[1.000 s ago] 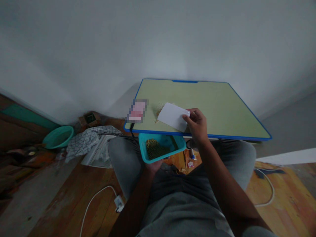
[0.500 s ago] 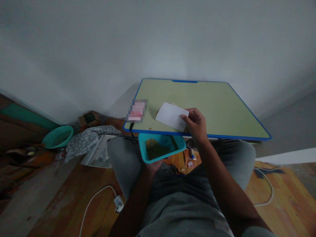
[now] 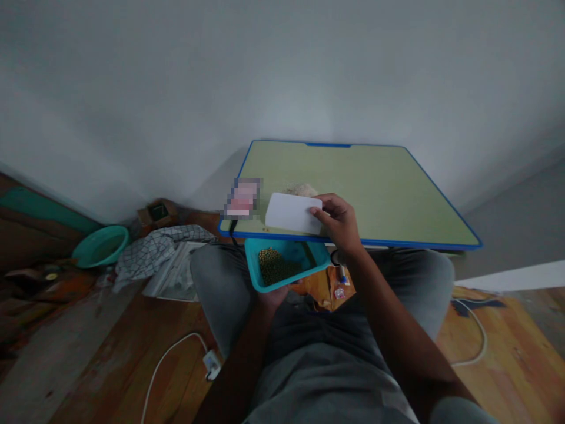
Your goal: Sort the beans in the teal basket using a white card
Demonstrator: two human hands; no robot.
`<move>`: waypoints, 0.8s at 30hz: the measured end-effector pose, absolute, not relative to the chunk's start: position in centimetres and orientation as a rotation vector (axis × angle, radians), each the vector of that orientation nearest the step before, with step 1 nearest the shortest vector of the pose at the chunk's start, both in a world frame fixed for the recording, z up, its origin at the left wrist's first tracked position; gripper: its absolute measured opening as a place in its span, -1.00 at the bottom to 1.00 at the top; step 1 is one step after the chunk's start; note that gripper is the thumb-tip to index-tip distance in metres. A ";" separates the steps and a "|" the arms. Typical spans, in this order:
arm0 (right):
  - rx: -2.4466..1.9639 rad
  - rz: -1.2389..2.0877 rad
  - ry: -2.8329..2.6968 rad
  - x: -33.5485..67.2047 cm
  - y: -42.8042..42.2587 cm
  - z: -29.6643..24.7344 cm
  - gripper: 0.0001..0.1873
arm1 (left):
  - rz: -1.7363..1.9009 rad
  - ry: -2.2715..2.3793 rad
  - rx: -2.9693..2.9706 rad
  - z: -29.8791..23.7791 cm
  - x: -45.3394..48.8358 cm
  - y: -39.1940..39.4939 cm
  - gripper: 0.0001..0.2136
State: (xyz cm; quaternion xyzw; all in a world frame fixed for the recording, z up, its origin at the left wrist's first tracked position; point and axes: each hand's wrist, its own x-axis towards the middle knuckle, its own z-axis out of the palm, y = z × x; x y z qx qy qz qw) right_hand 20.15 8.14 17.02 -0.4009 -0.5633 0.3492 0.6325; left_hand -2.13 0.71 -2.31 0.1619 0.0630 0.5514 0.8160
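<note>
My right hand (image 3: 339,221) pinches the right end of a white card (image 3: 293,213) between thumb and fingers, low over the table's front left part. Behind the card shows a pale heap of small grains (image 3: 301,189), partly hidden by it. A few small yellowish bits (image 3: 265,229) lie by the front edge. Below that edge, my left hand (image 3: 274,296) supports a turquoise plastic basin (image 3: 289,280) from underneath, with most of its fingers hidden. Inside the basin, yellowish beans (image 3: 269,259) and darker green ones (image 3: 282,274) are gathered toward the left.
The folding table (image 3: 379,188) has a pale green top and blue rim, against a wall. A blurred-out pinkish object (image 3: 243,197) lies on its left. On the floor to the left are a green basin (image 3: 100,247), checked cloth (image 3: 152,250) and a power cord (image 3: 170,344).
My right hand has brought the white card left and toward me, turning it more level with the table edge. More of the grain heap now shows behind it. The turquoise basin stays nearly still.
</note>
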 end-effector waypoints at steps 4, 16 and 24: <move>-0.931 0.797 -1.312 19.8 8.2 17.3 -0.67 | 1.174 0.144 0.353 -2.3 -2.2 0.7 -0.59; -0.888 0.881 -1.352 20.1 7.9 17.7 -0.67 | 1.203 0.174 0.349 -1.4 -1.9 0.5 -0.66; -0.987 0.687 -0.946 20.6 8.4 16.7 -0.55 | 1.215 0.228 0.344 -1.1 -1.9 0.4 -0.66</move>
